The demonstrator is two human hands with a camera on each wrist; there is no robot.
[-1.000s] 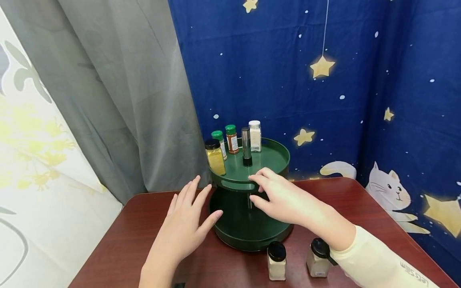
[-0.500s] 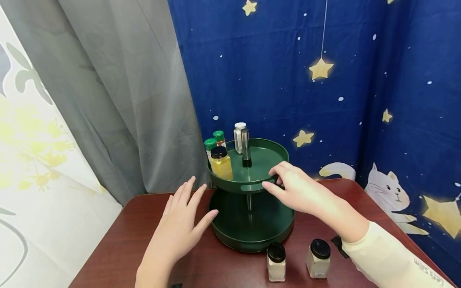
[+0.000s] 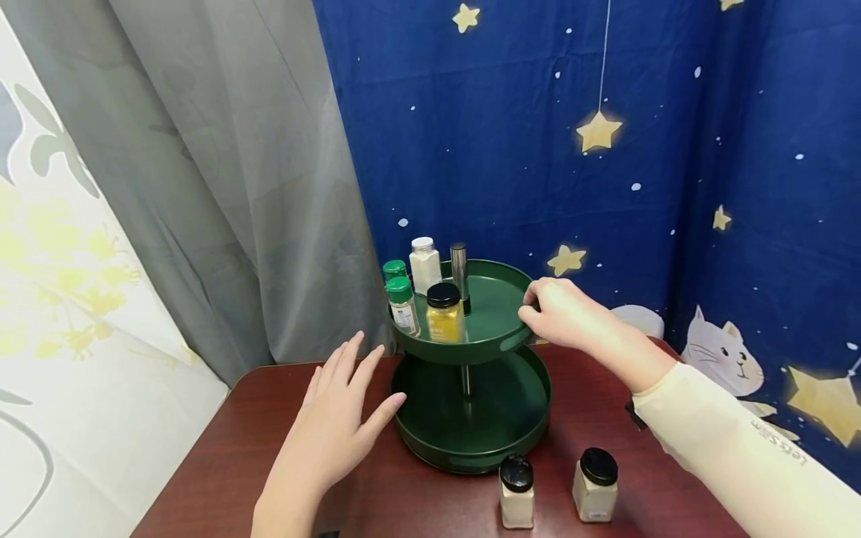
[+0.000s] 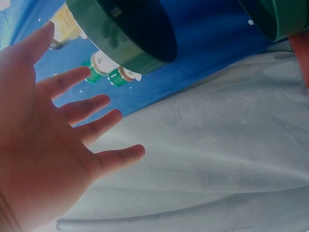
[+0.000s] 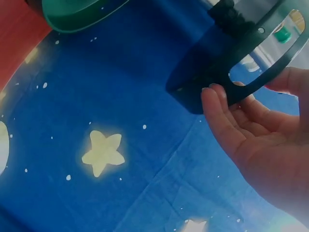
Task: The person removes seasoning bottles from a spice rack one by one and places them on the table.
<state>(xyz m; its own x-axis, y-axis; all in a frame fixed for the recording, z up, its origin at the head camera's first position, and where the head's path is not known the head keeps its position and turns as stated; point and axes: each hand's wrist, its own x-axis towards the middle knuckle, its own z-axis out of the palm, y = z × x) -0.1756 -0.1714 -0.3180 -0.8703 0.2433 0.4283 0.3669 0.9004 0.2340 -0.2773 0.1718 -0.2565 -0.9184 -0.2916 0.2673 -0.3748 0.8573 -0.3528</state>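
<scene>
A dark green two-tier turntable [image 3: 471, 448] stands on the table. My right hand [image 3: 568, 314] grips the right side of its upper tray's rim, fingers curled over it; the right wrist view shows the fingers at the tray wall [image 5: 193, 92] beside a handle cutout. On the upper tray stand a black-capped jar of yellow spice [image 3: 445, 321], a white-capped jar [image 3: 425, 269] and two green-capped spice bottles [image 3: 403, 310], the rear one partly hidden. My left hand [image 3: 329, 426] is held left of the turntable, fingers spread, touching nothing.
Two black-capped jars of pale powder, a nearer-left jar [image 3: 516, 497] and a right jar [image 3: 596, 486], stand on the red-brown table [image 3: 222, 448] in front of the turntable. Behind hang a grey curtain [image 3: 269, 187] and a blue starry curtain [image 3: 511, 149].
The upper tray has turned, carrying the yellow jar rightward along the front and the white-capped jar leftward. My right hand has moved right along with the rim; my left has barely shifted.
</scene>
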